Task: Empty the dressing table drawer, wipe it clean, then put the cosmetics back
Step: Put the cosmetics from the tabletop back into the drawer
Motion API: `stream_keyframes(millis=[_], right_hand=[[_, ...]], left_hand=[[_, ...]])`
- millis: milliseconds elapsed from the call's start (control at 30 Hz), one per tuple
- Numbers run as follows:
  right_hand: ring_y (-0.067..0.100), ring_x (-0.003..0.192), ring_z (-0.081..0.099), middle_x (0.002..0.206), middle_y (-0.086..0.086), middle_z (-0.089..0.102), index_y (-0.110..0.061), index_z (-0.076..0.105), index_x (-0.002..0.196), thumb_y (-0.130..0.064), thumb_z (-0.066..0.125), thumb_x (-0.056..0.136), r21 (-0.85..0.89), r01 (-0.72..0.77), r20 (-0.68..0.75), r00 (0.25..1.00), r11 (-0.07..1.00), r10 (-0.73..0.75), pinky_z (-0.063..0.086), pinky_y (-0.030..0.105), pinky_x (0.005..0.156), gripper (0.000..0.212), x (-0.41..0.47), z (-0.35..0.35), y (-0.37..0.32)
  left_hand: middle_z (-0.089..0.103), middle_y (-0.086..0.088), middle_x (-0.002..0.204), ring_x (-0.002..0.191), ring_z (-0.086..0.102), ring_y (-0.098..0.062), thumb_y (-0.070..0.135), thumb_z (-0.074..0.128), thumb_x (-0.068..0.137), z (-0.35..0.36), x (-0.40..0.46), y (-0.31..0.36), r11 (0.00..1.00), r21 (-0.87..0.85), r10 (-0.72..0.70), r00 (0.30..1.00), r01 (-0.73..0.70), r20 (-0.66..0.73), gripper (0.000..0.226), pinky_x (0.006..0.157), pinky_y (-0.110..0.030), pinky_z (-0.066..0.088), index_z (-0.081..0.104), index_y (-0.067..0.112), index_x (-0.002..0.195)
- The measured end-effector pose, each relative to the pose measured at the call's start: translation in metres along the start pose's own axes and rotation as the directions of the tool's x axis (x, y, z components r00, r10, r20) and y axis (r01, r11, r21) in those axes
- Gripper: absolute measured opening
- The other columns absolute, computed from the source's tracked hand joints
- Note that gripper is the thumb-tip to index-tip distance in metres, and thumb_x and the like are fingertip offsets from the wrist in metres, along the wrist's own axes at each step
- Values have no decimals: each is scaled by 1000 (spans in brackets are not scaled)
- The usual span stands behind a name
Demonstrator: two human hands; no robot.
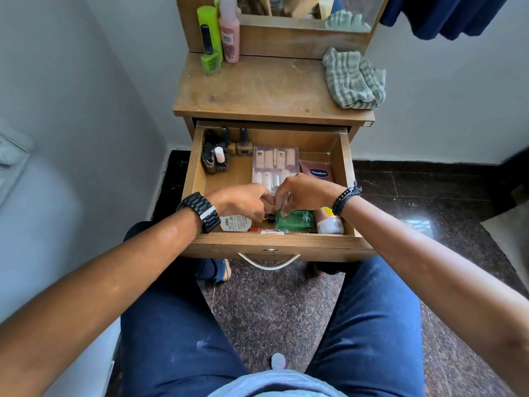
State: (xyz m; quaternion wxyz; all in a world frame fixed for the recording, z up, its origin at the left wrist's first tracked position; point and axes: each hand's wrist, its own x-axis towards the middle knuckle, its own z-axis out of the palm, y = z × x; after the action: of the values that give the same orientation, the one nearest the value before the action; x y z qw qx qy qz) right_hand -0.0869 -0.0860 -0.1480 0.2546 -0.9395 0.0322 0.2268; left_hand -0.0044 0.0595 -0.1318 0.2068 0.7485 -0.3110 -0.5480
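Note:
The wooden drawer [274, 242] of the dressing table stands pulled open and holds cosmetics. Both my hands reach into its front part and meet over a green bottle [299, 220] that lies on its side. My left hand [243, 200] curls its fingers at the bottle's black cap. My right hand [305, 191] curls its fingers on the bottle's shoulder. Several nail polish bottles [220, 157] stand at the back left. A clear pack of small tubes [274, 161] lies in the middle, a pink Vaseline tube [318, 172] to its right.
A round white tin [236, 224] and a white and yellow tube [329, 224] lie at the drawer's front. On the table top [266, 90] sit a striped grey cloth [353, 80], green bottles [211, 38] and a pink bottle [229, 32]. My knees are under the drawer handle [269, 262].

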Motion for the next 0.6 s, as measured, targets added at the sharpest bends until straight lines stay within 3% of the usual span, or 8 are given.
stream_keyframes(millis=[133, 267, 367, 467, 600], right_hand=[[18, 89, 65, 94, -1, 70, -16, 73, 94, -13, 74, 78, 22, 28, -29, 999, 999, -28, 53, 32, 80, 17, -4, -4, 3], [18, 86, 68, 89, 3, 72, -8, 73, 85, -3, 73, 76, 108, 101, -207, 975, 989, -77, 55, 30, 80, 11, -8, -21, -1], [5, 77, 67, 82, -4, 70, -8, 72, 84, -4, 73, 76, 192, 174, -352, 931, 966, -98, 52, 18, 71, 9, -5, -48, -13], [-4, 61, 60, 74, -9, 68, -9, 70, 83, -5, 71, 78, 283, 212, -464, 884, 935, -60, 48, 13, 61, 6, 9, -75, -26], [8, 64, 61, 74, -4, 65, -9, 68, 82, -5, 70, 80, 301, 265, -597, 802, 916, -36, 52, 28, 66, 5, 44, -105, -37]], left_hand=[[56, -8, 123, 112, 56, -20, -10, 53, 85, 0, -2, 2, 1000, 30, -7, 1000, 7, -14, 54, 91, -29, 51, 42, 5, 136], [62, -8, 117, 109, 60, -22, -7, 56, 84, -12, -12, 11, 995, 70, 78, 990, -70, -119, 49, 94, -36, 51, 47, 6, 130], [63, -9, 105, 97, 64, -19, -7, 57, 85, -32, -21, 21, 971, -92, 187, 941, -220, -283, 35, 86, -32, 54, 52, 7, 117], [62, -12, 93, 81, 67, -16, -7, 53, 89, -57, -29, 29, 889, -219, 237, 814, -401, -530, 21, 72, -24, 58, 54, 7, 105], [61, -2, 88, 81, 65, -16, 3, 57, 89, -96, -28, 30, 884, -57, 245, 562, -465, -790, 13, 69, -24, 58, 57, 11, 100]])
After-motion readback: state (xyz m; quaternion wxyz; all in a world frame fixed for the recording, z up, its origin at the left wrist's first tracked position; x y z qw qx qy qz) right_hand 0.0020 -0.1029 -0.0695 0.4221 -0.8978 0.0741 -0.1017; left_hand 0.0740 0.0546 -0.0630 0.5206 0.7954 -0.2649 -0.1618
